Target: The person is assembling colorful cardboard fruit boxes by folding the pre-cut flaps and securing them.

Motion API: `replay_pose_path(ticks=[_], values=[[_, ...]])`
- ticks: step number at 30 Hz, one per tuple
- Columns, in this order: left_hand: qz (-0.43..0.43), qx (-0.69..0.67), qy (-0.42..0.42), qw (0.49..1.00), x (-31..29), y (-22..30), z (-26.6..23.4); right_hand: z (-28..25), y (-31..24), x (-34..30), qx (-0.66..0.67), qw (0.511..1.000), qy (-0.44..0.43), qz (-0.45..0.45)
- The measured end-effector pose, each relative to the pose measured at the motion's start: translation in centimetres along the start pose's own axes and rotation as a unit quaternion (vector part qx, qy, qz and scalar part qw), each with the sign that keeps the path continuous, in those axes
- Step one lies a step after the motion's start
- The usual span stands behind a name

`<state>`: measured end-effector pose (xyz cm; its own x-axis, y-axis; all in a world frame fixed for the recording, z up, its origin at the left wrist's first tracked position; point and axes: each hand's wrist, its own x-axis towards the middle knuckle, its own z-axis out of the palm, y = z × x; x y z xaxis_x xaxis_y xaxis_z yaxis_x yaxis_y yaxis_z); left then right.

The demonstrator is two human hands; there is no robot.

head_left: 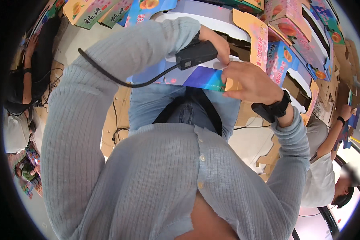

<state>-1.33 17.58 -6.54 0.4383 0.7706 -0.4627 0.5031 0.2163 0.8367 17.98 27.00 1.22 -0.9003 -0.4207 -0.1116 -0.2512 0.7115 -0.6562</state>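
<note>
A printed cardboard box point(202, 78), with a blue and purple side and white inner faces, lies before me over my thighs. Its orange and pink end flap point(254, 38) stands up at the right. My left hand point(217, 43) reaches over from the far side, fingers closed down at the box's right near corner; the fingertips are partly hidden. My right hand point(252, 82) pinches the same corner, thumb low on the outside over a small orange tab point(233, 85). Both hands nearly touch. A black device point(197, 55) with a cable is strapped to my left wrist.
Several folded fruit-print boxes point(286, 30) are stacked at the right, and green and yellow ones point(90, 12) stand at the far left. Brown cardboard point(340, 72) lies farther right. A person in white point(320, 180) is at the right, another in black point(44, 64) at the left.
</note>
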Motion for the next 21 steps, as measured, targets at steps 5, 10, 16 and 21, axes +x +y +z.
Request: replay_pose_path(ticks=[5, 10, 16, 21], values=[[0.263, -0.038, -0.025, 0.964, 4.3, -7.4, 0.0, -0.7, -1.3, -0.2, -0.036, 0.998, -0.049, 0.025], [0.267, -0.100, -0.110, 0.952, 5.6, -8.9, -0.9, -0.1, -2.3, 0.1, -0.082, 0.993, 0.064, -0.048], [-0.049, -0.184, -0.037, 0.981, 2.9, -2.9, 0.8, 0.9, -6.0, -3.3, -0.165, 0.969, 0.179, 0.029], [-0.141, -0.289, -0.130, 0.938, 1.6, 0.4, 0.2, 5.6, -7.6, -5.4, -0.184, 0.956, 0.215, 0.082]])
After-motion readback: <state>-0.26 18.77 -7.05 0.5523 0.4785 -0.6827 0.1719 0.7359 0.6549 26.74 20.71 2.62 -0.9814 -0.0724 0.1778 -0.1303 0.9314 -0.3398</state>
